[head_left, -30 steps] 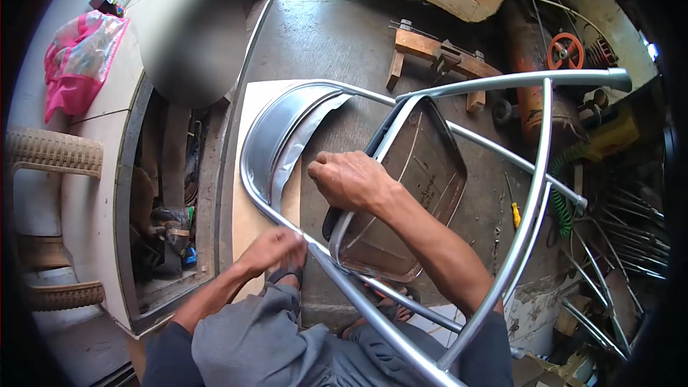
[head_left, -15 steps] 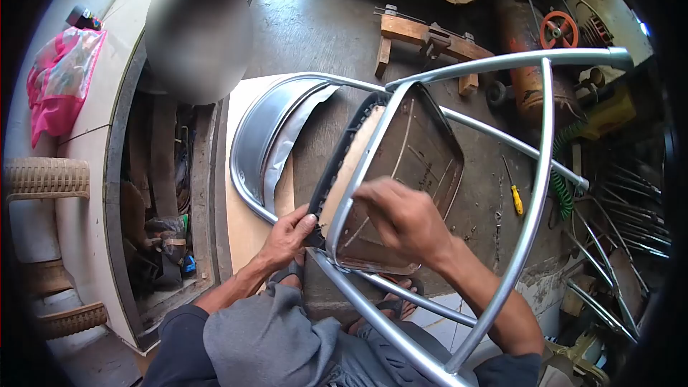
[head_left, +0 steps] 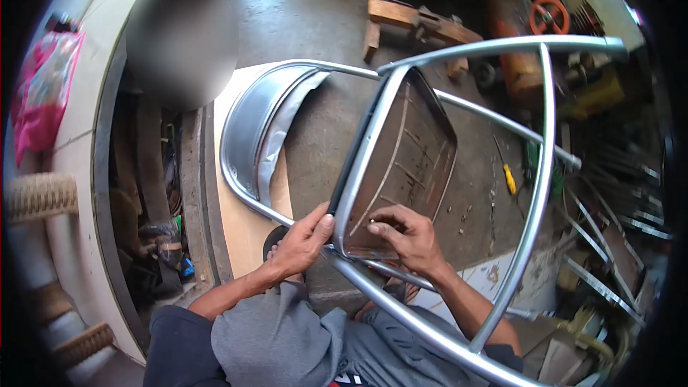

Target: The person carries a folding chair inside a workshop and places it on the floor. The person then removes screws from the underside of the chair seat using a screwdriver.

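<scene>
A metal chair frame lies tipped on its side before me, its curved backrest to the left. The brown underside of the seat faces right, and a black seat pad edge runs along the frame's left side. My left hand is closed round the lower end of this edge, fingers behind and thumb in front. Close to the seat's lower underside, my right hand pinches a tiny item between thumb and fingertips; its kind is too small to make out.
A yellow-handled screwdriver lies on the floor, with several small bits of hardware near it. Behind stands a wooden bench with a clamp. Metal tubes are piled at right. A person with a blurred head is at upper left.
The seat pad, whose pale board edge showed beside the frame, now lies close against it. My right hand has moved down from the frame's edge to the seat's lower underside.
</scene>
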Demonstrator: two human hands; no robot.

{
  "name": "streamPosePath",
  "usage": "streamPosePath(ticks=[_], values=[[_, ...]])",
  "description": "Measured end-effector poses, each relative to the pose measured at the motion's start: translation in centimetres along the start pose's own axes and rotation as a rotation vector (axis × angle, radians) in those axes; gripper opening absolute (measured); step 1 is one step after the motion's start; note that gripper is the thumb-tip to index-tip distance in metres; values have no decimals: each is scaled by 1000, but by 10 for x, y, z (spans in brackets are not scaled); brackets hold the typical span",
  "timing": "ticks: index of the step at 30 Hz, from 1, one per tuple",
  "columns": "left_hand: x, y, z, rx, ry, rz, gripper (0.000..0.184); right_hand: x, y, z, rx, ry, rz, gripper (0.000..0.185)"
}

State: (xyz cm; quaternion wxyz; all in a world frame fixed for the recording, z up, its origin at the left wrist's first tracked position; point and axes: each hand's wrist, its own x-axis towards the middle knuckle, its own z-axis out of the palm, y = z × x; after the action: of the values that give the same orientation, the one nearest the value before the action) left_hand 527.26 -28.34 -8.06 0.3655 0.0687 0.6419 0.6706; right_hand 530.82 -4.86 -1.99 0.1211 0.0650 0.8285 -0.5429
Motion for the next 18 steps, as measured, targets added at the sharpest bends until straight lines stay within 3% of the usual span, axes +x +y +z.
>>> streamPosePath(ticks=[2, 6, 8, 10, 11, 13, 16, 18], values=[[-5, -5, -3, -159, -7, -43, 49, -3, 8, 4, 64, 24, 65, 22], [-4, 2, 3, -322, -49, -112, 51, -5, 21, 17, 146, 61, -16, 24], [-3, 7, -1, -278, -86, -180, 58, -4, 20, 21, 177, 83, -33, 24], [-2, 17, 8, 232, -52, 18, 71, -6, 21, 20, 184, 96, -33, 23], [1, 20, 10, 197, -28, -38, 80, -8, 21, 19, 158, 109, -40, 22], [3, 26, 14, 190, -37, -21, 78, -11, 23, 14, 128, 122, -58, 22], [2, 29, 13, 162, -32, -8, 74, -21, 23, 17, 80, -26, 2, 23], [-1, 35, 14, 80, -68, -55, 73, -22, 16, 32, 84, -25, -133, 23]])
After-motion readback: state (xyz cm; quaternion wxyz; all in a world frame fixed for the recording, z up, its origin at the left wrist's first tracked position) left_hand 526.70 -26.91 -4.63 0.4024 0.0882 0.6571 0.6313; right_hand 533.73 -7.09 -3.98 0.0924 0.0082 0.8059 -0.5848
